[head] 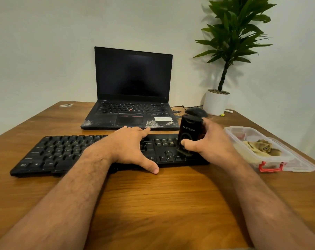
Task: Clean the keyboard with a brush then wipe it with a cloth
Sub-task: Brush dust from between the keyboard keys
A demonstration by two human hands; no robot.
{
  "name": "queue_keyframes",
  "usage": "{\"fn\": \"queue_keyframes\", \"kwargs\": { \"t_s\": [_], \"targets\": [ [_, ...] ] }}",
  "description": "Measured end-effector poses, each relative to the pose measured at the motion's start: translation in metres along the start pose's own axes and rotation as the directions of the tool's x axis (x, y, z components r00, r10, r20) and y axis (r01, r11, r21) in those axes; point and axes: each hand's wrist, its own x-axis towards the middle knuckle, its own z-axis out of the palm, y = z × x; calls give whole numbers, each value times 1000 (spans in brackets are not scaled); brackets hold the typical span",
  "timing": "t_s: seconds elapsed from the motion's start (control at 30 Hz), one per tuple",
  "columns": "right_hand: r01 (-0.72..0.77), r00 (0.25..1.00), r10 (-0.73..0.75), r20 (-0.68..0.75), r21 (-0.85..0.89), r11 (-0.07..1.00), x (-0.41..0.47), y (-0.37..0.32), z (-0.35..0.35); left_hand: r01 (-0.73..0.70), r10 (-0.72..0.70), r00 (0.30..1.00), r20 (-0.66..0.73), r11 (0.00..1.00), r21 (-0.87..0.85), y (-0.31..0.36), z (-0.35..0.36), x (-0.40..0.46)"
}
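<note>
On keyboard (66, 152) rt end, brush (189, 136) gripped in rt hand (212, 141) fingers, left hand (127, 147) flat, fingers spread.

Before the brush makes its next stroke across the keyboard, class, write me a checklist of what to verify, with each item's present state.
1. Brush held firmly: ok, the right hand is wrapped around its black body.
2. Bristles on the keys: ok, the lower end sits on the right end of the keyboard.
3. Keyboard steadied: ok, the left hand lies flat across its middle.
4. Left-hand keys free to brush: ok, nothing lies on them.
5. Cloth ready for wiping: ok, it lies in the open plastic box to the right.
6. Dust loosened so far: cannot tell.
</note>
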Motion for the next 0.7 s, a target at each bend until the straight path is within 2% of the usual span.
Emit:
{"fn": "queue_keyframes", "kwargs": {
  "t_s": [0.13, 0.27, 0.4, 0.5, 0.57, 0.63, 0.7],
  "targets": [
    [-20, 989, 9, -150, -72, 997, 3, 1, -6, 2, -3, 1000, 11, 1000, 29, -8, -1, 1],
    [-32, 999, 32, 3, 72, 997, 1, 2, -4, 15, -16, 999, 30, 1000, 24, -16, -2, 2],
    [-57, 994, 66, -86, 105, 993, 5, 5, -9, 9, -9, 1000, 23, 1000, 12, -15, -1, 1],
    [-79, 997, 75, 30, 227, 971, 3, 4, -8, 3, -3, 1000, 19, 1000, -19, -13, -1, 1],
    [-85, 995, 75, 65, 178, 980, 2, 3, -7, -9, 10, 1000, 10, 999, -34, -10, 0, 1],
    [-60, 998, 62, -18, 73, 995, 4, 1, -6, -13, 13, 1000, 10, 1000, -20, -7, 1, 2],
    [-47, 997, 50, -62, 41, 998, 3, 0, -8, -13, 13, 1000, 12, 1000, 1, -3, 1, 3]
  ]
}}
